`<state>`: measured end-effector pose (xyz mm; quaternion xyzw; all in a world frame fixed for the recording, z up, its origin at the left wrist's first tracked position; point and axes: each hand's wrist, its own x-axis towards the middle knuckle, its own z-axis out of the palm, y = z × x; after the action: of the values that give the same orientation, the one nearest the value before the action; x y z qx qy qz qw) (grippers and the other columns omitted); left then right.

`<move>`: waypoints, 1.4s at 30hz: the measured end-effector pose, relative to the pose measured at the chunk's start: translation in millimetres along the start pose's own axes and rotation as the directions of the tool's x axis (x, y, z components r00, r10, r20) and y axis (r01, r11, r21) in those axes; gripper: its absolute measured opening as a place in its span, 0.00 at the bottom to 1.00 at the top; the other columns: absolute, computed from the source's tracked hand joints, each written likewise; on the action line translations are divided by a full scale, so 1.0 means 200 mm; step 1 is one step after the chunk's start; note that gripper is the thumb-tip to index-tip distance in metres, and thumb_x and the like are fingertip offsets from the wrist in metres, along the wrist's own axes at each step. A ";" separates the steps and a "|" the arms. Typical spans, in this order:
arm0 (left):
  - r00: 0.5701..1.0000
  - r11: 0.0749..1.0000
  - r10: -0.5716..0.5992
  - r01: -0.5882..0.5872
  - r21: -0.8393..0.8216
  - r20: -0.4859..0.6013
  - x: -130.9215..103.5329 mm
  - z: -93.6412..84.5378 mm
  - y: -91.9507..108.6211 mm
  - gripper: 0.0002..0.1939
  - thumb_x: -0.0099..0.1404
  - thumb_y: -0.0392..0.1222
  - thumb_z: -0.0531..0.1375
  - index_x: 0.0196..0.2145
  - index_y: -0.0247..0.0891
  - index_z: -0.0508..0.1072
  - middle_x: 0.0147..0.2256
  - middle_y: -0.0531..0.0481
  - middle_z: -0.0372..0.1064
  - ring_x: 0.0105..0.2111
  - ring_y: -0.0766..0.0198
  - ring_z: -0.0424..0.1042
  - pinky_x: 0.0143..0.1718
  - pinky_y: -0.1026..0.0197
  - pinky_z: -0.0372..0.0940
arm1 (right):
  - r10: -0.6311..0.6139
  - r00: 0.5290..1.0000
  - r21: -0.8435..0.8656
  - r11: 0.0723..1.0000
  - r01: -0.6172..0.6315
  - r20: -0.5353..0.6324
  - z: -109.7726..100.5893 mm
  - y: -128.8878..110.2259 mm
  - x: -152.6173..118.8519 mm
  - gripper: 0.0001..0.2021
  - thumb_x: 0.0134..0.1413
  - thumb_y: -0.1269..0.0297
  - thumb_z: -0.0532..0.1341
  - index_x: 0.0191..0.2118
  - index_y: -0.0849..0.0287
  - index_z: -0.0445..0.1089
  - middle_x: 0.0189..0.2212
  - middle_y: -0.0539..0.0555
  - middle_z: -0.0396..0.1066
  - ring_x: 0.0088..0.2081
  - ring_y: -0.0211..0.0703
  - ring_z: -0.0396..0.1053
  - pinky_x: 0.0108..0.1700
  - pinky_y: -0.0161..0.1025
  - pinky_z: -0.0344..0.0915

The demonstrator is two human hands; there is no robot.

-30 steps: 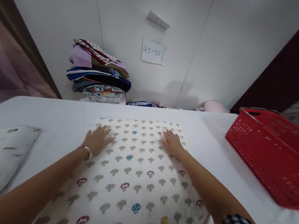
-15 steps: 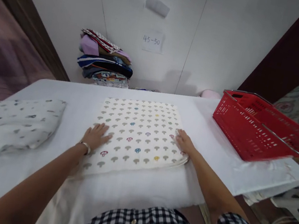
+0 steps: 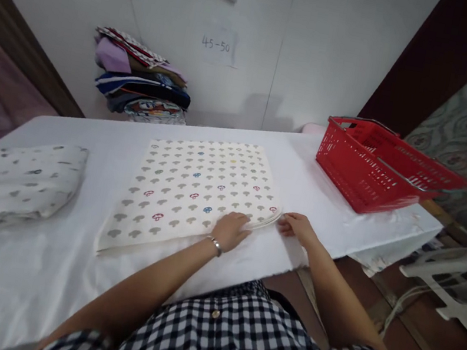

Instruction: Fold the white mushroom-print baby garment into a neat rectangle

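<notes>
The soft, squarish mushroom-print cloth (image 3: 196,181) lies flat on a smooth white table (image 3: 41,280). I have my left hand (image 3: 230,231) at its five-o'clock edge and my right hand (image 3: 296,228), fingers curled, at its rounded four-o'clock corner; I cannot tell whether either set clamps fabric. A slotted plastic basket (image 3: 361,184) sits at two o'clock.

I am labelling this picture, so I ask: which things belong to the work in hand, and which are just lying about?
Seemingly in use:
mushroom-print cloth, left hand on its near edge, right hand at its corner
white-covered table beneath

Seemingly lying about:
second printed cloth
red plastic basket
pile of folded fabrics
</notes>
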<state>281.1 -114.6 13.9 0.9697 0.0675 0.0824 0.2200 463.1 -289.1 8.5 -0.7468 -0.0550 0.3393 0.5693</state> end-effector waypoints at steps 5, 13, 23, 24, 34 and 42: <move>0.998 1.000 -0.003 0.002 0.014 0.057 0.25 0.10 0.16 0.16 0.64 0.47 0.54 0.46 0.38 0.69 0.45 0.45 0.67 0.45 0.58 0.66 0.46 0.58 0.60 | 0.034 0.994 0.046 0.998 -0.039 0.102 0.06 -0.01 -0.05 0.07 0.55 0.68 0.57 0.31 0.65 0.68 0.26 0.57 0.74 0.21 0.37 0.70 0.22 0.33 0.68; 0.973 0.977 -0.184 0.196 -0.078 0.136 0.41 0.15 0.20 0.16 0.65 0.47 0.49 0.35 0.41 0.75 0.39 0.47 0.70 0.40 0.60 0.68 0.37 0.60 0.59 | 0.038 0.993 0.092 0.995 -0.049 0.114 0.08 0.00 -0.03 0.09 0.57 0.64 0.56 0.30 0.64 0.66 0.23 0.55 0.73 0.19 0.34 0.68 0.20 0.31 0.66; 0.948 0.948 -0.272 0.293 -0.123 0.164 0.44 0.14 0.18 0.16 0.63 0.42 0.49 0.29 0.39 0.77 0.36 0.49 0.74 0.34 0.63 0.69 0.32 0.62 0.57 | 0.035 0.994 0.105 0.993 -0.046 0.105 0.09 0.03 -0.01 0.02 0.52 0.69 0.56 0.30 0.62 0.63 0.20 0.51 0.70 0.17 0.35 0.67 0.18 0.31 0.64; 0.946 0.945 -0.280 0.301 -0.125 0.162 0.44 0.14 0.18 0.17 0.63 0.42 0.49 0.29 0.39 0.77 0.36 0.48 0.74 0.34 0.63 0.69 0.32 0.62 0.57 | 0.027 0.996 0.105 0.994 -0.036 0.088 0.09 0.03 -0.01 0.02 0.52 0.69 0.56 0.30 0.61 0.62 0.20 0.50 0.70 0.17 0.34 0.67 0.18 0.31 0.63; 0.945 0.943 -0.284 0.306 -0.130 0.164 0.43 0.14 0.20 0.17 0.63 0.45 0.50 0.29 0.40 0.77 0.36 0.48 0.74 0.34 0.62 0.70 0.31 0.62 0.57 | -0.258 0.963 -0.197 0.951 0.239 -0.080 0.11 0.06 0.02 0.08 0.48 0.60 0.57 0.27 0.58 0.62 0.15 0.44 0.63 0.12 0.31 0.56 0.13 0.30 0.51; 0.955 0.947 -0.266 0.285 -0.149 0.134 0.41 0.15 0.19 0.16 0.63 0.44 0.50 0.30 0.40 0.77 0.36 0.49 0.74 0.36 0.61 0.69 0.34 0.62 0.59 | -0.216 0.976 -0.380 0.907 0.184 -0.043 0.12 0.02 0.00 0.08 0.47 0.60 0.58 0.25 0.59 0.66 0.13 0.46 0.63 0.12 0.31 0.57 0.16 0.31 0.53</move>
<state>371.3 -147.0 13.5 0.9320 0.1830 0.0018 0.3129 448.3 -271.9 2.0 -0.8454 -0.1709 0.2311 0.4502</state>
